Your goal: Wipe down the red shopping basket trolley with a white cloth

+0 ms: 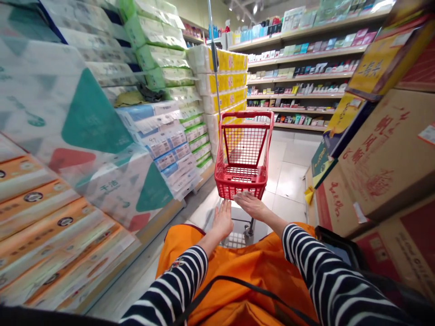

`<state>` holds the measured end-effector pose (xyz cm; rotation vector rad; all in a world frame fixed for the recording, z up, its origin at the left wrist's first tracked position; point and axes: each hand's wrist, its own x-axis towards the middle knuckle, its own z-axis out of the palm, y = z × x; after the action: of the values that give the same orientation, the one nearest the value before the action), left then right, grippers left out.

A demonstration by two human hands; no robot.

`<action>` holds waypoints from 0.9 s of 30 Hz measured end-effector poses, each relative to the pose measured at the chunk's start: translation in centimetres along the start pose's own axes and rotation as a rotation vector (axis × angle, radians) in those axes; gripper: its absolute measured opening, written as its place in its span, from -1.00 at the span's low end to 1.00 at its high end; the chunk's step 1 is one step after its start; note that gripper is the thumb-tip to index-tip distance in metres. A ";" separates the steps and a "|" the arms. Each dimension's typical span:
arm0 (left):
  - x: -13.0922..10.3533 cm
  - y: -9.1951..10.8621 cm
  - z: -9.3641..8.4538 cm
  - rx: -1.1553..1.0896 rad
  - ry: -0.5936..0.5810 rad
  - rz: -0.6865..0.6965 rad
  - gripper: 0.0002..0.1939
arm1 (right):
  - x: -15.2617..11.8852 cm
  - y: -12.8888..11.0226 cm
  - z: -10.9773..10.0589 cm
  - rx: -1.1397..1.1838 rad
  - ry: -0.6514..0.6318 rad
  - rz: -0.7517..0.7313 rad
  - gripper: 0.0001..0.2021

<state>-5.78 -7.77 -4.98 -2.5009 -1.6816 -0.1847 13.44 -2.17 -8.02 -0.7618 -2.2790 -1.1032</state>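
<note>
A red plastic shopping cart (246, 145) with a mesh basket stands in the aisle in front of me, a thin pole rising at its left side. My left hand (223, 218) is stretched out just below the basket's lower edge, fingers extended and holding nothing. To its right, my right hand (250, 204) reaches to the basket's near bottom edge with its fingers out flat and nothing in them. Whether its fingertips touch the basket cannot be told. Both hands are apart from each other.
Stacked tissue packs (170, 149) and large white-and-teal cartons (112, 181) line the left side. Cardboard boxes (390, 158) are piled close on the right. Shelves of small goods (299, 74) cross the back. Pale floor tiles (291, 181) show beside the cart.
</note>
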 end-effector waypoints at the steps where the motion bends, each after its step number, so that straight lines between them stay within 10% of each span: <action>1: 0.0 0.2 0.1 0.007 -0.010 0.016 -0.18 | -0.9 -0.4 0.5 -0.006 -0.031 0.014 -0.61; 10: 1.4 1.9 -0.3 0.018 0.045 0.083 -0.19 | -1.2 1.7 -5.2 -0.060 0.178 0.189 -0.61; 17: 0.8 2.4 1.0 0.061 0.035 0.145 -0.22 | -4.3 -1.3 -1.7 0.071 -0.020 0.199 -0.67; 27: 1.6 3.2 0.5 0.162 0.094 0.189 -0.31 | -2.7 -1.3 -3.0 0.059 0.103 0.512 -0.65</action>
<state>-2.25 -7.45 -5.33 -2.4693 -1.3585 -0.1383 15.14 -5.99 -8.79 -1.1519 -1.8676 -0.8084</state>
